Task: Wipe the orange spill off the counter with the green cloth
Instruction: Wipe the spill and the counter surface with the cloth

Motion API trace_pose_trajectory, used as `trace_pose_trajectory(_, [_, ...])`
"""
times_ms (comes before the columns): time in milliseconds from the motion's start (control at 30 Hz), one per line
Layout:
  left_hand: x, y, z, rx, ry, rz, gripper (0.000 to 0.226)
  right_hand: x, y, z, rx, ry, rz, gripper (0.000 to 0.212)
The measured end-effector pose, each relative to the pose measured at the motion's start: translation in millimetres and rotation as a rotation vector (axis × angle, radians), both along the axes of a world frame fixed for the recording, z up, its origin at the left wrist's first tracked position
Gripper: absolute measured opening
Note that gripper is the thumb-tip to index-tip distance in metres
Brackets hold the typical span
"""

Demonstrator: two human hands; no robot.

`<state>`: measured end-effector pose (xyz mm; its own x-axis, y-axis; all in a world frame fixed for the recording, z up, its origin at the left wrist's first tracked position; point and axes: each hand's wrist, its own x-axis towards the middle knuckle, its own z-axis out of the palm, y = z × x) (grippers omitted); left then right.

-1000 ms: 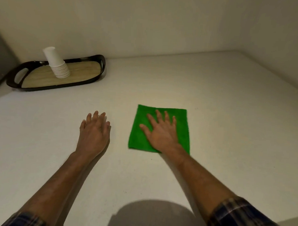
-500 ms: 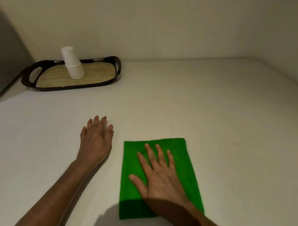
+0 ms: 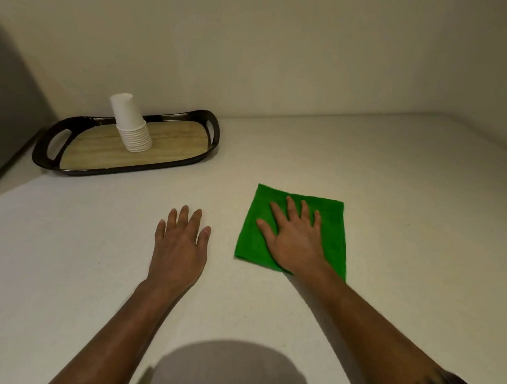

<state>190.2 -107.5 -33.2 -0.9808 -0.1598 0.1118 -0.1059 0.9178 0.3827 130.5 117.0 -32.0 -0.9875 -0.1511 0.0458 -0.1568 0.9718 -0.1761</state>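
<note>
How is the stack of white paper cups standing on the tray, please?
Upside down: the stack of white paper cups rests rims-down on the black-rimmed wooden tray.

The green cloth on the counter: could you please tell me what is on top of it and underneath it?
The right hand lies flat, fingers spread, on the square green cloth. The cloth rests on the pale counter; any orange spill beneath it is covered.

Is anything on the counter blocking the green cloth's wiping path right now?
Nothing visible does. The right hand lies flat on the green cloth; the bare counter surrounds it. The tray sits far off, rear left.
</note>
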Motion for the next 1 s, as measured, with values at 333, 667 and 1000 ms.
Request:
trace_pose_trajectory(333, [-14.1,5.6,0.2,-0.061,-0.022,0.009,0.054,-57.6,-60.0,3.9,-0.027,-0.037,0.178,0.071])
trace_pose_trajectory(667, [-33.1,25.9,-1.1,-0.016,-0.032,0.072,0.054,-146.3,94.2,4.8,-0.010,-0.038,-0.131,0.071])
trace_pose_trajectory(1000, [-59.8,86.9,12.4,0.004,0.018,-0.043,0.053,12.9,156.1,-9.3,0.013,-0.032,0.012,0.078])
